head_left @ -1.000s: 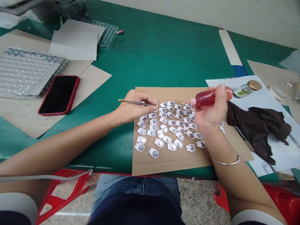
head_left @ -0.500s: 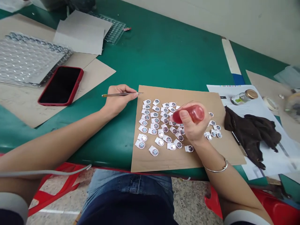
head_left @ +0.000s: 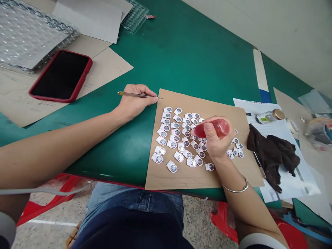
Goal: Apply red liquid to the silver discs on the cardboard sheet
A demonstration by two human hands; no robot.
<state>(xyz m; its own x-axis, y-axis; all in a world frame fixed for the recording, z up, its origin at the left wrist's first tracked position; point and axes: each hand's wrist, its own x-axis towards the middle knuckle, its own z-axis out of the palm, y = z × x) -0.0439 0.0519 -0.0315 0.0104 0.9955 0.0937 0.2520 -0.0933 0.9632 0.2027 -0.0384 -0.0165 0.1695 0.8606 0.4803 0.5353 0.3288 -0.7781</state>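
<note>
Tweezers (head_left: 135,94) are pinched in my left hand (head_left: 136,102), their tip pointing right over the upper left edge of a brown cardboard sheet (head_left: 171,181). My right hand (head_left: 219,141) is wrapped round a red squeeze bottle (head_left: 214,128), tilted with its nozzle toward the lower left. The nozzle is above the rows of small round pieces with white tabs (head_left: 172,166) lying on the cardboard. I cannot tell whether it touches one. The hand and bottle hide some of the pieces.
A red-cased phone (head_left: 61,76) lies at the left, near a clear plastic tray (head_left: 28,34) and paper sheets (head_left: 89,19). On the right are a dark brown cloth (head_left: 272,152), a small glass jar (head_left: 269,116) with a gold lid, and a knife-like tool (head_left: 259,164).
The camera view has tilted and shifted a little. Both hands keep their hold on the tweezers and the bottle, nearly still over the cardboard.
</note>
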